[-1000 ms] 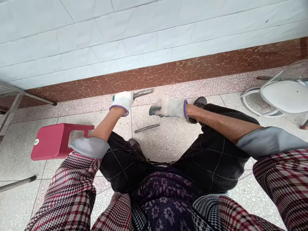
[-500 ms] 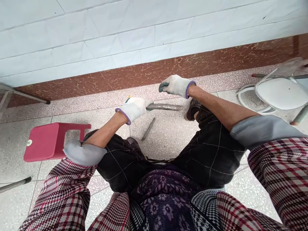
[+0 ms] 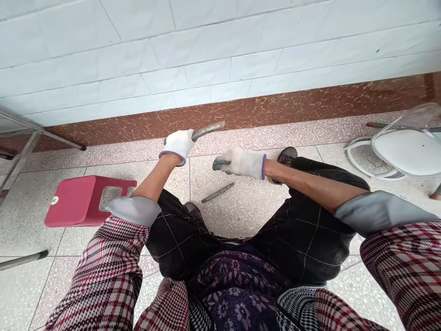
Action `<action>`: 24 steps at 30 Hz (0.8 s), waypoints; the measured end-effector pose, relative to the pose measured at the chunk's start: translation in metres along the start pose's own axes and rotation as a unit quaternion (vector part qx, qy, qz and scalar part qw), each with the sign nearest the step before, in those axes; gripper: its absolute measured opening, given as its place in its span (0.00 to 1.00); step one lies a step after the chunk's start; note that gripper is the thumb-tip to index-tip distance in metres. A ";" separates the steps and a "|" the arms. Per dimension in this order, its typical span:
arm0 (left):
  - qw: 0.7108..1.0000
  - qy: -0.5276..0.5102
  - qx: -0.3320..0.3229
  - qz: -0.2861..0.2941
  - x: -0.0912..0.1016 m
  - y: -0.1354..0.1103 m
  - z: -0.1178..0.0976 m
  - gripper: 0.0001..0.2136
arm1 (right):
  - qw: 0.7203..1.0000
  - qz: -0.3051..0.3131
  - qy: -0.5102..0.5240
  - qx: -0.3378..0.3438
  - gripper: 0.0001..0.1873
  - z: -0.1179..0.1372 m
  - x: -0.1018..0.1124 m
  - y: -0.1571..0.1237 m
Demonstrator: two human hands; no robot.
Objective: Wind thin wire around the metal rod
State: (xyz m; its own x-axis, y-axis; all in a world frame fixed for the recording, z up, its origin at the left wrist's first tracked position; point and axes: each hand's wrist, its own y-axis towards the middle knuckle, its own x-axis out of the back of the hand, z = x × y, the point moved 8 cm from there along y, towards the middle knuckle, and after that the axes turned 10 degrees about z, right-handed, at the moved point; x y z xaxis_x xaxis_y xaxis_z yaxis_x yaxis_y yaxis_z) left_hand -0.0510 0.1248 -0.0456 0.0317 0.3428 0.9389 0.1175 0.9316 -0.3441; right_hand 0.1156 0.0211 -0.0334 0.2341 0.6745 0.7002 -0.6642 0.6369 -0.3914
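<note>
- The seated person's left hand point(image 3: 178, 143), in a white knit glove with a purple cuff, is wrapped tight around one end of a grey, rough-surfaced metal rod point(image 3: 207, 129), which sticks out to the right and slightly upward, just in front of the reddish-brown speckled skirting strip point(image 3: 310, 102) at the foot of the wall.
- The right hand point(image 3: 241, 162), gloved alike with dark grey fingertips, is loosely curled with fingers pointing left; whether it pinches anything I cannot tell. It hangs a little nearer the person than the skirting strip, apart from the rod.
- A second short grey ridged metal bar point(image 3: 217, 192) lies loose on the speckled floor tiles point(image 3: 241, 207), farther from the skirting strip than both hands, between the person's knees.
- A red plastic stool point(image 3: 81, 200) lies tipped over well to the left along the skirting strip; a white-seated chair point(image 3: 406, 147) stands far to the right.
- Judged from this, the work in hand is a two-handed handling of the held rod, with one hand free.
- The next move likely calls for the right hand to meet the rod's free end squarely, without knocking the bar on the floor.
</note>
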 end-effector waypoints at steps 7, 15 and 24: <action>0.957 0.205 -0.141 0.152 -0.040 -0.019 -0.062 0.16 | 0.988 -0.151 -0.015 -0.039 0.15 -0.047 0.090 0.005; 0.982 -0.003 -0.175 0.066 -0.002 -0.048 -0.076 0.17 | 0.992 -0.028 -0.023 -0.117 0.18 -0.106 0.044 0.044; 0.999 0.042 -0.025 -0.013 0.002 -0.003 -0.002 0.17 | 0.960 0.106 -0.256 -0.045 0.24 0.001 -0.054 0.041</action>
State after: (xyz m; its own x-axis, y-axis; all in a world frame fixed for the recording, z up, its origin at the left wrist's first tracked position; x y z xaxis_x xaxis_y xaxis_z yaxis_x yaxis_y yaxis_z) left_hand -0.0492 0.1226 -0.0431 0.1099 0.3053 0.9459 0.1690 0.9321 -0.3204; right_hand 0.0748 0.0107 -0.0865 -0.2943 0.5348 0.7921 -0.5884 0.5517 -0.5912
